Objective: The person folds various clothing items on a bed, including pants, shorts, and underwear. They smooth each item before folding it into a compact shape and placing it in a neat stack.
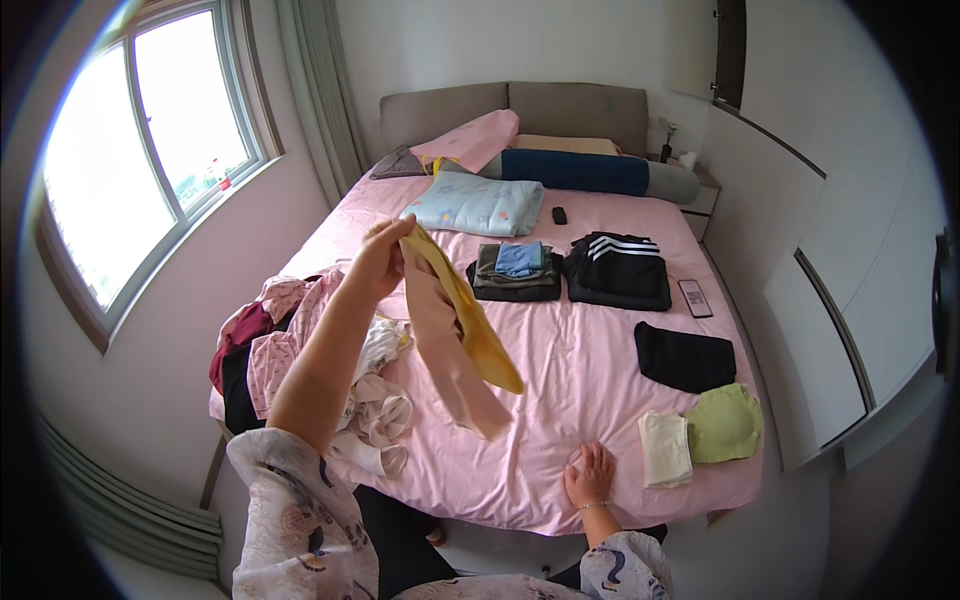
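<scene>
Raised over the left half of the bed, my left hand (380,255) is closed on the top end of a long, limp beige-and-mustard-yellow cloth (440,335). It hangs in two sock-like lengths, whose exact kind I cannot make out. My right hand (590,475) lies on the pink bedsheet (540,400) near the front edge, fingers stretched out and holding nothing. To its right are a folded cream cloth (665,450) and a light green bra-like piece (725,425). Below my left forearm lies a loose heap of white and pale clothes (378,410).
Pink patterned and dark clothes (275,340) are piled at the left edge. Farther back lie folded dark clothes (515,270), striped black clothing (620,270), folded black cloth (685,358), a phone (694,298) and a light blue quilt (475,205). A window (150,140) is at left.
</scene>
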Demonstrator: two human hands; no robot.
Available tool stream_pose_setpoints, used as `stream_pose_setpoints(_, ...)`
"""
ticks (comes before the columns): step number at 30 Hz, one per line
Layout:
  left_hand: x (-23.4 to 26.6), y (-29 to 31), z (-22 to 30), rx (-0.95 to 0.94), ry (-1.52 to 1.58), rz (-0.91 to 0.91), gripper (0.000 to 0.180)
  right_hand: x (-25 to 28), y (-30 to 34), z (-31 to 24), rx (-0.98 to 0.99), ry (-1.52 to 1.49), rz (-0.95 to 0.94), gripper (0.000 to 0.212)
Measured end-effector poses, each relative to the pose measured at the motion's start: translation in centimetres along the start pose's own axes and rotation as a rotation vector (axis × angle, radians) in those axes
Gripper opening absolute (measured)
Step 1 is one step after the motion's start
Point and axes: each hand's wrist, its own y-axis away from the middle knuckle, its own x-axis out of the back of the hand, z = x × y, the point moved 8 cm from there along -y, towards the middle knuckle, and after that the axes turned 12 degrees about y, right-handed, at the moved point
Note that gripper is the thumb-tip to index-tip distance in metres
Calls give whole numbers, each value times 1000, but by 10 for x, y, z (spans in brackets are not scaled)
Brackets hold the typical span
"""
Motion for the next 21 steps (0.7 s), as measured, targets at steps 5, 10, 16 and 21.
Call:
stream_pose_setpoints(5, 102, 28, -51, 126, -156, 181, 15, -5, 8, 3, -2, 20, -32, 55)
stream_pose_setpoints(10, 319, 92, -43, -178, -1399, 479, 19, 1, 18, -11, 55, 49, -40, 56)
stream_pose_setpoints(16, 331, 136, -83, 99, -1155, 564, 20, 0, 19, -10, 28, 122, -100, 59)
stream_pose_setpoints(21, 146, 127, -160, 191, 183, 102, 9, -11, 20, -7, -7, 151, -135, 53)
